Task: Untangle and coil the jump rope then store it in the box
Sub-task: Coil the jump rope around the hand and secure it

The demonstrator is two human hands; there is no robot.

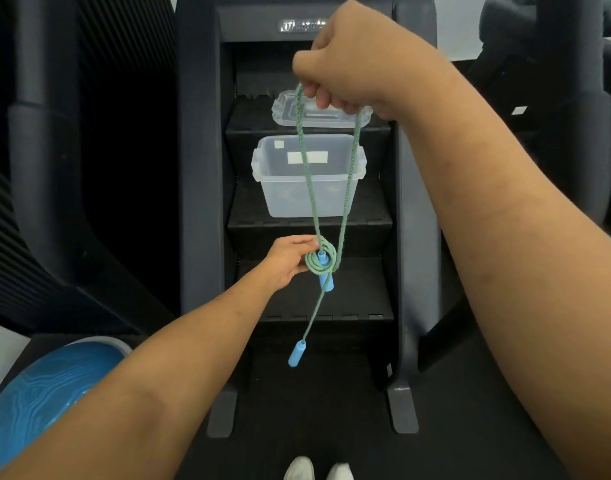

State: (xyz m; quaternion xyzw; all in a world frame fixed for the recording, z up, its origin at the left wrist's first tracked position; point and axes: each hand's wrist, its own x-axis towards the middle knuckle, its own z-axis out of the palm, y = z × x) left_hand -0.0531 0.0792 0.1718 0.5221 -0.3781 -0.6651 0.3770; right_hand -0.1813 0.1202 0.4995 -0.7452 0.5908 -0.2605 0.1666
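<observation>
A green-and-blue braided jump rope [309, 188] hangs in a long loop from my right hand [352, 60], which grips it high above the box. Lower down, my left hand [290, 263] pinches a small flat coil of the rope [320, 260] wound round one blue handle [325, 275]. The other blue handle [296, 353] dangles free below on a single strand. A clear plastic box [273, 174] stands open on a step of the dark stair machine, behind the hanging loop. Its clear lid [286, 112] lies on the step above.
The dark stepper machine [200, 168] has tall side rails left and right of the steps. A blue balance dome [51, 393] sits on the floor at the lower left. My white shoes [318, 469] show at the bottom edge.
</observation>
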